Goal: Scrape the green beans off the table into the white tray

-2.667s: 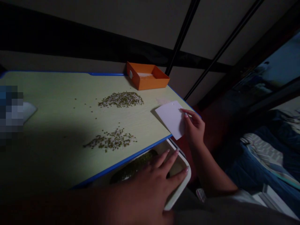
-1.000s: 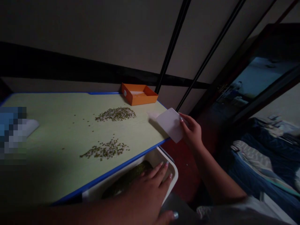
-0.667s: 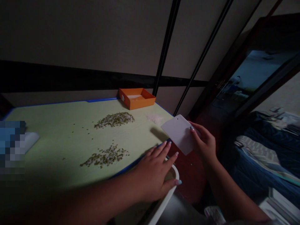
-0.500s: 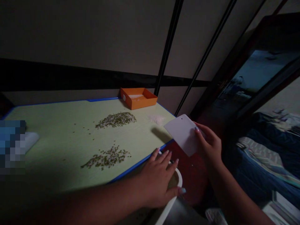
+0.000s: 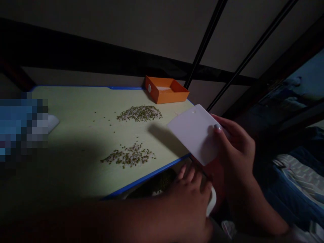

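Observation:
My right hand (image 5: 239, 148) pinches a white plastic scraper (image 5: 196, 135) between thumb and fingers. The scraper is tilted above the table's near right edge, apart from the surface, and casts a shadow. Below that edge, my left hand (image 5: 191, 192) lies over a white-rimmed container (image 5: 212, 202) with its fingers bent over the side; my hand hides most of it and its thumb is hard to see. Dark green contents (image 5: 163, 180) show beside my left wrist. On the pale table (image 5: 83, 131) lie a farther heap of green beans mixed with white grains (image 5: 140, 113) and a nearer one (image 5: 129, 155).
An orange open box (image 5: 172, 96) stands at the table's back right corner, against the panelled wall (image 5: 121, 37). Several stray beans lie left of the far heap. A blurred-out blue object (image 5: 20, 125) is at the left. Blue bedding (image 5: 301, 165) is at the right.
The view has shifted, so the table sits higher and farther right. The scraper has moved left over the table edge, covering the small white pile. My left hand and the container have come lower.

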A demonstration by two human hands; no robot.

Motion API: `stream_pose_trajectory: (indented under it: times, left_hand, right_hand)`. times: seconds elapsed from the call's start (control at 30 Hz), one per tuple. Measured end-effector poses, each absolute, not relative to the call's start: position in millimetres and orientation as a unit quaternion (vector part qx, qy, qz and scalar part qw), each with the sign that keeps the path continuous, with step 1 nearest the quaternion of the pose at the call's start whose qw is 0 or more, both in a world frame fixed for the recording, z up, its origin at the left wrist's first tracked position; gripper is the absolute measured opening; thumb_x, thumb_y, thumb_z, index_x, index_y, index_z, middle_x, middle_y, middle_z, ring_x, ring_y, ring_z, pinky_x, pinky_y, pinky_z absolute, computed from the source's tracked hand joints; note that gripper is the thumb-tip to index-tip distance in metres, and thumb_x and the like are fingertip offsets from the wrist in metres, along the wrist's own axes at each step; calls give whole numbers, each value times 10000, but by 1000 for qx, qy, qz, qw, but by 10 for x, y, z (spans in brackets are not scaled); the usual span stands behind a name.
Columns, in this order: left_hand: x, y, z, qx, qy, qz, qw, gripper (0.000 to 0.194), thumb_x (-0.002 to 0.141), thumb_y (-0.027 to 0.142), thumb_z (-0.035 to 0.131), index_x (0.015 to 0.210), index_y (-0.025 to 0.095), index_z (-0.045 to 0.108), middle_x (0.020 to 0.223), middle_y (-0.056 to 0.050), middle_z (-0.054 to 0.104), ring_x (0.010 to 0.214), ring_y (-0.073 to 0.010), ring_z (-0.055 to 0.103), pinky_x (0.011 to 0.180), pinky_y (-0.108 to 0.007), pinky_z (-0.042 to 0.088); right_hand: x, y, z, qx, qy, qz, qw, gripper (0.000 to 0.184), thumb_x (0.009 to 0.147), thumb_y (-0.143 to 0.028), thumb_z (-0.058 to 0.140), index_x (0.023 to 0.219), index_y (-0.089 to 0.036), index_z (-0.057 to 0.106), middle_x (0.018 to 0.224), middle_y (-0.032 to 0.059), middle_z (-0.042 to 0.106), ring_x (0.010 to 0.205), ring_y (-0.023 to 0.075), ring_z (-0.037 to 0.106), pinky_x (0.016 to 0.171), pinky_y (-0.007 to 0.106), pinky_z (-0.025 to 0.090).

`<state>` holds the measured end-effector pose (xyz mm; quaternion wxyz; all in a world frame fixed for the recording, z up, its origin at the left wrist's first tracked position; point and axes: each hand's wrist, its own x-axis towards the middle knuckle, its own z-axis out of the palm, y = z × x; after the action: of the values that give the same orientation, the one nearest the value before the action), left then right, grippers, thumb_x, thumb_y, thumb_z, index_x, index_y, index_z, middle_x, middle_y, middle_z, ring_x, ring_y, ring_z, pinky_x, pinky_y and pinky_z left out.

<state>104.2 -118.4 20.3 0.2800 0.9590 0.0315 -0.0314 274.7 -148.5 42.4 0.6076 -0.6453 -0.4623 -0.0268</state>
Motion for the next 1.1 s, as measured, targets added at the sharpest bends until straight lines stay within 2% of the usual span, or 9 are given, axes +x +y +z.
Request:
stream_pose_trajectory:
  times: [0.13, 0.2, 0.27, 0.33, 0.4, 0.43, 0.7, 0.9, 1.1]
  left_hand:
    - [1060, -1207, 56, 951, 23, -3, 308, 791, 870, 449, 591, 1554, 160, 320, 1644, -272, 274, 1547, -470, 177, 1200, -660, 314]
    - [1070, -1215, -46, 946, 16, 7, 324, 847, 835, 458, 638, 1566, 198, 300, 1663, -263, 224, 1545, -487, 160, 1158, -676, 364]
    - [1085, -1228, -162, 946, 8, 24, 322, 882, 817, 470, 663, 1574, 230, 280, 1685, -247, 158, 1549, -489, 129, 1151, -674, 372]
    - [1108, -1254, -287, 951, 6, 59, 302, 801, 867, 469, 607, 1572, 263, 286, 1701, -218, 118, 1558, -469, 108, 1165, -658, 360]
    - [1137, -1288, -403, 954, 16, 107, 278, 634, 968, 447, 433, 1568, 299, 294, 1709, -180, 131, 1565, -431, 133, 1173, -632, 362]
    - [1152, -1305, -450, 955, 18, 118, 270, 622, 980, 460, 395, 1571, 299, 289, 1709, -177, 137, 1564, -433, 146, 1168, -630, 370]
    - [1208, -1348, -538, 961, 24, 156, 226, 592, 989, 415, 364, 1568, 308, 304, 1682, -156, 249, 1552, -417, 224, 1144, -590, 427]
    - [1206, -1354, -542, 950, 21, 187, 250, 591, 979, 441, 400, 1545, 276, 363, 1676, -198, 237, 1555, -430, 185, 1153, -608, 412]
    - [1173, -1271, -399, 946, 9, 131, 297, 686, 930, 499, 511, 1553, 267, 341, 1686, -211, 153, 1562, -427, 121, 1199, -637, 330]
  right_hand:
    - [2638, -1219, 515, -646, -505, 7, 573, 275, 861, -473, 721, 1059, -290, 772, 1109, 69, 775, 950, 247, 728, 764, 360, 596]
    - [2663, -1016, 515, -634, -540, 35, 553, 300, 847, -534, 716, 988, -276, 776, 994, 56, 779, 876, 231, 722, 734, 345, 592]
    - [2736, -781, 489, -608, -579, 87, 536, 347, 807, -577, 740, 972, -274, 776, 984, 43, 772, 887, 229, 718, 751, 347, 593]
    - [2818, -573, 452, -574, -594, 119, 550, 376, 778, -611, 752, 954, -280, 778, 1018, 32, 770, 934, 227, 716, 803, 360, 591]
    - [2869, -463, 421, -562, -583, 139, 570, 416, 771, -657, 730, 958, -288, 782, 1014, 27, 772, 922, 223, 715, 793, 371, 592]
    - [2875, -459, 409, -568, -574, 151, 571, 423, 770, -667, 723, 948, -288, 786, 984, 28, 775, 890, 222, 716, 767, 373, 592]
    - [2740, -1011, 308, -625, -550, 181, 524, 158, 862, -400, 729, 913, -271, 804, 897, 33, 789, 769, 188, 697, 617, 298, 544]
    - [2890, -973, 208, -640, -516, 175, 543, 113, 813, -361, 750, 854, -273, 807, 823, 18, 774, 681, 155, 651, 571, 271, 496]
    - [3009, -893, 114, -630, -459, 180, 599, 103, 754, -371, 789, 773, -270, 792, 729, 3, 731, 623, 124, 596, 520, 233, 441]
